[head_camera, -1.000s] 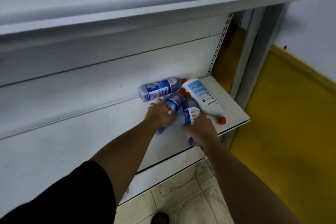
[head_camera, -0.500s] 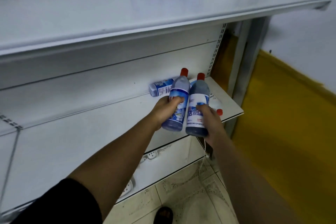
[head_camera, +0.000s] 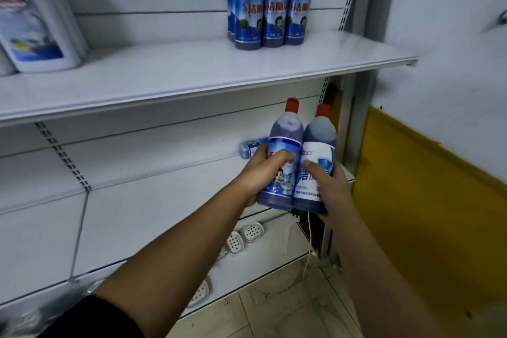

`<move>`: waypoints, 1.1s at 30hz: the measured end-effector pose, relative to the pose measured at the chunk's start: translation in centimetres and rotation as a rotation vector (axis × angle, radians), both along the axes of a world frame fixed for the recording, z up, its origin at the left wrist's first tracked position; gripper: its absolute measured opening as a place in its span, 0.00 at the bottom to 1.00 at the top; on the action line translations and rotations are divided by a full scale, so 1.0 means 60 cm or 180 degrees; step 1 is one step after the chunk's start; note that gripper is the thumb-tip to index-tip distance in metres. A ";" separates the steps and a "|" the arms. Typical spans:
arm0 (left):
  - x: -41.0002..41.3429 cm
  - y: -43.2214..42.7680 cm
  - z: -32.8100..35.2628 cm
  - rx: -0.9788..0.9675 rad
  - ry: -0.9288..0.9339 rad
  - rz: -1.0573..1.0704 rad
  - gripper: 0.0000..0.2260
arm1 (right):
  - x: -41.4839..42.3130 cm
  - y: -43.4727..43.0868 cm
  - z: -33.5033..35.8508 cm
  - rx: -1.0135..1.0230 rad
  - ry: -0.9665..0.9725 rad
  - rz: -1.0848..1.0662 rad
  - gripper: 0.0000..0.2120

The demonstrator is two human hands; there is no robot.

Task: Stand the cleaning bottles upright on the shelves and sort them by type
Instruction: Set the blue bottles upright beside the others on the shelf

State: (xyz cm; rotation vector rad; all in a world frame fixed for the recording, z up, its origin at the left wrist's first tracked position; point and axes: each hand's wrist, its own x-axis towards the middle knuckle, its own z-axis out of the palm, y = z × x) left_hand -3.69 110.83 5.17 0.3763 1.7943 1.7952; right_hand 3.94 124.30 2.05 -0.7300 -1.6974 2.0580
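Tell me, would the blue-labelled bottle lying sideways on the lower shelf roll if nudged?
Probably: the blue-labelled round plastic bottle lies flat on the smooth white lower shelf, so a sideways nudge would likely roll it. It looks rigid, not floppy. Its fill level is hidden, so weight is unclear.

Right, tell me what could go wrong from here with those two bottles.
The left hand grips the cartoon-label bottle, the right hand the white-label bottle, so neither can steady a slip. Lifting them could clip the upper shelf. Setting them down could topple the standing bottles there.
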 end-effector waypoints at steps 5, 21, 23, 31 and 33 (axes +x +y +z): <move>0.032 -0.005 0.056 0.0004 0.0186 -0.0057 0.18 | 0.032 -0.008 0.053 0.0098 0.0268 -0.0073 0.24; -0.014 -0.012 0.264 0.0720 0.0962 0.0011 0.19 | -0.004 -0.023 0.282 0.0812 0.1121 -0.0088 0.21; -0.033 -0.017 0.288 0.0780 0.1131 0.0037 0.20 | -0.028 -0.026 0.306 0.0924 0.1252 -0.0097 0.22; -0.115 -0.022 0.338 0.0693 0.1841 0.0473 0.20 | -0.125 -0.027 0.360 0.1077 0.1527 0.0116 0.17; -0.138 -0.018 0.341 0.0700 0.1852 0.0544 0.21 | -0.152 -0.020 0.360 0.1076 0.1516 0.0224 0.19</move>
